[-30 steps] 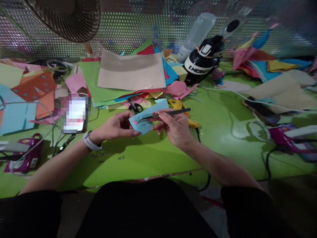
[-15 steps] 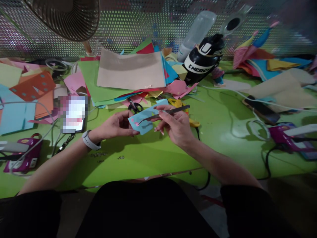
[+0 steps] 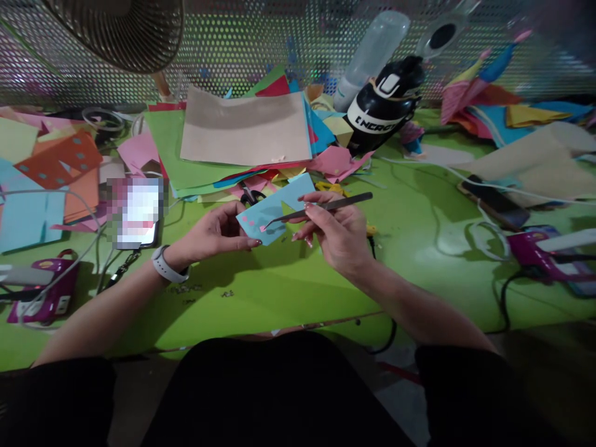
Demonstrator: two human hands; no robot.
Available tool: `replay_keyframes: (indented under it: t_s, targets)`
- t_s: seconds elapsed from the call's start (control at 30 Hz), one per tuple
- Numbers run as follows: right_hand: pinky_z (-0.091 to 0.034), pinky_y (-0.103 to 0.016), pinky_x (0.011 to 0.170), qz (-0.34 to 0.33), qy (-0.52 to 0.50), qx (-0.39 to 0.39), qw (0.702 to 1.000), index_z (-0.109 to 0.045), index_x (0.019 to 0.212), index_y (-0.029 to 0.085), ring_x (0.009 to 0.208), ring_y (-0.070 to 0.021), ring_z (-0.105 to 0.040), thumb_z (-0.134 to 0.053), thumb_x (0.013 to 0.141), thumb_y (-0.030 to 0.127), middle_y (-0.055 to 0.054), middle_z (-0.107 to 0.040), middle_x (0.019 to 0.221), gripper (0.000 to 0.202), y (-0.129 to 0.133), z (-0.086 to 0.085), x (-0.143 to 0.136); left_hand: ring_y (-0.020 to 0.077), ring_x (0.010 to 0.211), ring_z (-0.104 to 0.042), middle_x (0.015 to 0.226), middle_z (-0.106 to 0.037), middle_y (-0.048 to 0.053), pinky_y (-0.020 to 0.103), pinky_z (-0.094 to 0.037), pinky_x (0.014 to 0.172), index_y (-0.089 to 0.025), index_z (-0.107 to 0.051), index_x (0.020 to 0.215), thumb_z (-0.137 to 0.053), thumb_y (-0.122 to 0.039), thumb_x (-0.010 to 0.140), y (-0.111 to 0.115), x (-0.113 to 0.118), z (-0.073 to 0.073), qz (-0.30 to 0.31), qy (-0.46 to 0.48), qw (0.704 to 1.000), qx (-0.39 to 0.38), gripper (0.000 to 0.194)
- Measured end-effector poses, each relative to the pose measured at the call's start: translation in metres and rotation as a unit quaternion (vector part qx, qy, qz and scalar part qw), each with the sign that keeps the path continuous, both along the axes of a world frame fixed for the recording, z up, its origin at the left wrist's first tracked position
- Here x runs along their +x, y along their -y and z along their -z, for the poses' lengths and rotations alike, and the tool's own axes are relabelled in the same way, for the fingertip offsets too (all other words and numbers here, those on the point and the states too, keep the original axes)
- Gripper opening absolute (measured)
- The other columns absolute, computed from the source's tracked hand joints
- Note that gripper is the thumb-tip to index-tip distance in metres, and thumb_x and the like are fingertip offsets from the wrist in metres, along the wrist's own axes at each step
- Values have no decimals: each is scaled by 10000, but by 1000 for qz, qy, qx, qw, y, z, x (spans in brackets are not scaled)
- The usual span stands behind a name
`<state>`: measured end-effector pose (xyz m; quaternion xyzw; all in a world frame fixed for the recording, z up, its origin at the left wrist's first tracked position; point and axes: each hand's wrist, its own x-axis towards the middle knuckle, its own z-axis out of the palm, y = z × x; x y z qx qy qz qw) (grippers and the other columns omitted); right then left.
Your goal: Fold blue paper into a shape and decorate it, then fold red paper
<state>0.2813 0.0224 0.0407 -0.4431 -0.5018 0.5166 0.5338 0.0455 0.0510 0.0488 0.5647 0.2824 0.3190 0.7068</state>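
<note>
several paper sheets (image 3: 30, 217), far left: blue and orange ones, the orange carrying pale squares, lying on the green desk (image 3: 298, 298), away from the work.
lit phone (image 3: 138, 214): on the desk, between those sheets and the left wrist, its screen blurred out.
small silvery bits (image 3: 227, 293): loose on the desk below the left wrist; what they are is too small to tell.
left hand (image 3: 216, 233): thumb and fingers pinching the left end of the blue paper.
pink bits (image 3: 251, 223): three show near the blue paper's left end; two seem to be placed, the third sits at the tweezer tip, and whether it is stuck down or only held there cannot be told.
blue paper (image 3: 274, 213): held up over the desk between the hands, tilted, right end higher; the part rightward of the tip shows no pink, so any further placing would seem to be left there.
tweezers (image 3: 326, 207): slanting down leftward, tip at the third pink bit.
right hand (image 3: 338, 230): thumb and fingers pinching the tweezers; whether it also touches the blue paper cannot be told.
dark phone (image 3: 496, 202): far right, well apart from the work.
</note>
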Motion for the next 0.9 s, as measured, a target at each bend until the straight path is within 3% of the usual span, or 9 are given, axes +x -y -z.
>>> replay_keyframes:
  t_s: [0.53, 0.9]
  targets:
    - [-469, -217, 389, 1, 5, 13, 1000, -637, 949, 218, 487, -139, -679, -704, 846, 482, 22, -714, 603, 291, 3, -3, -3, 109, 700, -692, 750, -683, -15, 221, -567, 678, -154, -509, 890, -842, -129, 736, 1, 1, 5, 17, 16, 1000, 8, 368]
    - [-471, -189, 370, 1, 4, 80, 997, -648, 938, 212, 447, -130, -678, -704, 873, 383, 51, -709, 558, 191, 6, -4, -4, 107, 702, -703, 751, -688, -19, 209, -567, 673, -156, -503, 889, -828, -97, 742, 3, 0, 6, 18, 25, 1000, -2, 362]
